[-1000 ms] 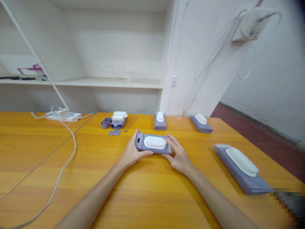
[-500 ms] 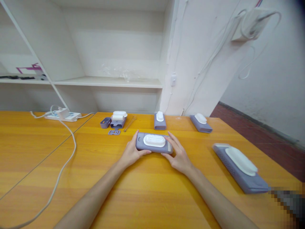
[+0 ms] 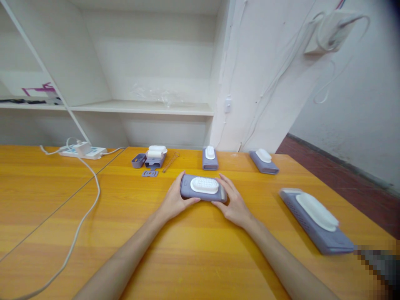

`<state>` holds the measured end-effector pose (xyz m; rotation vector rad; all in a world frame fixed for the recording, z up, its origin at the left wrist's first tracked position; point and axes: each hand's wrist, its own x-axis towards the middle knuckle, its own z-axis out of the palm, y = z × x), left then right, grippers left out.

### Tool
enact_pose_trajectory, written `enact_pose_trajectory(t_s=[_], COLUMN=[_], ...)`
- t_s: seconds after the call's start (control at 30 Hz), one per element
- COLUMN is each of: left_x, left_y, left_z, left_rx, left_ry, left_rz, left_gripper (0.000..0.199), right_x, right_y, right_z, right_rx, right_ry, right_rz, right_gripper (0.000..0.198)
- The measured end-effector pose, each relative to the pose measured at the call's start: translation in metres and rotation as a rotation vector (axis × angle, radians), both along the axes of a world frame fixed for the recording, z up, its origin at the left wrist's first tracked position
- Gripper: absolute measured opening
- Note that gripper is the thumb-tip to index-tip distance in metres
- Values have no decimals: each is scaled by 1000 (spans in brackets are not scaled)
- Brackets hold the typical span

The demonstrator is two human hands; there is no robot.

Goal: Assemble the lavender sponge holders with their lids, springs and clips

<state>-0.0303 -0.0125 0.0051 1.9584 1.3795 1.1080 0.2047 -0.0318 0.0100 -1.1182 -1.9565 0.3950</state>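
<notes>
A purple-grey box with a white oval, bumpy brush-like pad (image 3: 204,185) on its upper face lies between my hands at the middle of the table. My left hand (image 3: 175,199) grips its left end, thumb along the near edge and fingers behind. At the right end, which has a pale translucent edge, my right hand (image 3: 234,203) closes round with thumb in front and fingers on the far side. Whether the box touches the table or hovers just above it, I cannot tell. Its underside is hidden.
Similar boxes stand at the back (image 3: 210,162), back right (image 3: 264,164) and right (image 3: 315,221). Back left are a box with loose parts (image 3: 155,158), a small purple-grey cup (image 3: 138,161), a flat plate (image 3: 150,173) and a spring (image 3: 171,162). A power strip (image 3: 83,151) trails a white cable.
The held box has shifted slightly to the right and tilted a little, its right end lower. Both hands keep their hold, and the other things stay in place.
</notes>
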Motion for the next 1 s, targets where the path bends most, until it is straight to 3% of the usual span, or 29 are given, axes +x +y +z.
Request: enact_pose_trajectory(t_s=[0.2,0.47,0.57,0.67,0.83,1.0], left_x=[0,2,1,1,3,4], left_y=[3,2,0,-6,-17,-22], left_z=[-6,1,6,11,14,23], left_rx=[61,76,44,45,252,469], left_ry=[101,8,-64,-42,242,429], left_rz=[-4,66,104,55,-21,-107], left_gripper=[83,54,41,35,41,65], right_x=[2,2,3,4,6,6], right_y=[6,3,5,10,17,14], right_z=[-6,-3,-4,-8,-17,-18], right_rx=[-27,-35,-5,25,-21,-147], right_ry=[7,-22,-13,26,101,105], right_rz=[-3,15,-31,-125,-169,17], right_gripper=[68,67,64,53,45,59])
